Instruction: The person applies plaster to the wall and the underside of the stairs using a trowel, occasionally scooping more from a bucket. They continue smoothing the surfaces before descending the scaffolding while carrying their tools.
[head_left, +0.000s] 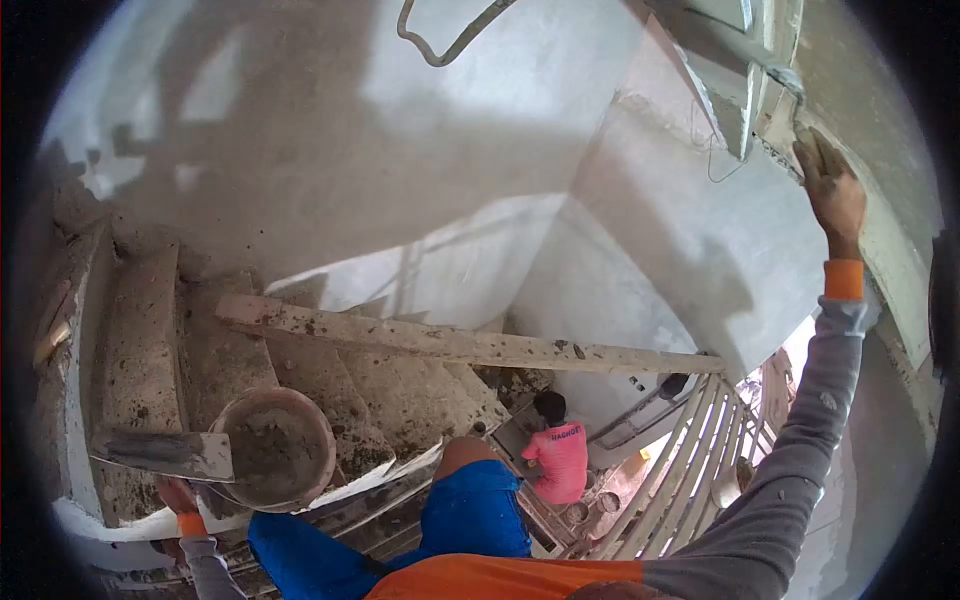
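My right hand point(832, 190) is raised at the upper right, its fingers closed round the handle of a trowel point(770, 68). The trowel's grey blade lies against the edge of the concrete overhead. Low on the left, my left hand point(178, 494) is beneath a flat hawk point(165, 455) with dark, wet-looking mortar on it. The hawk hides most of the fingers, which appear to grip it from below. Right beside it stands a round bucket point(325, 440) containing grey mortar point(268, 450); the hawk's end overlaps its rim.
Mortar-spattered stairs point(140, 340) descend to the right. A long wooden beam point(470, 343) runs across them towards a slatted wooden frame point(680, 465). Far below, a person in a pink shirt point(560, 465) crouches near small buckets point(605, 503). A bent pipe point(445, 55) juts out at the top.
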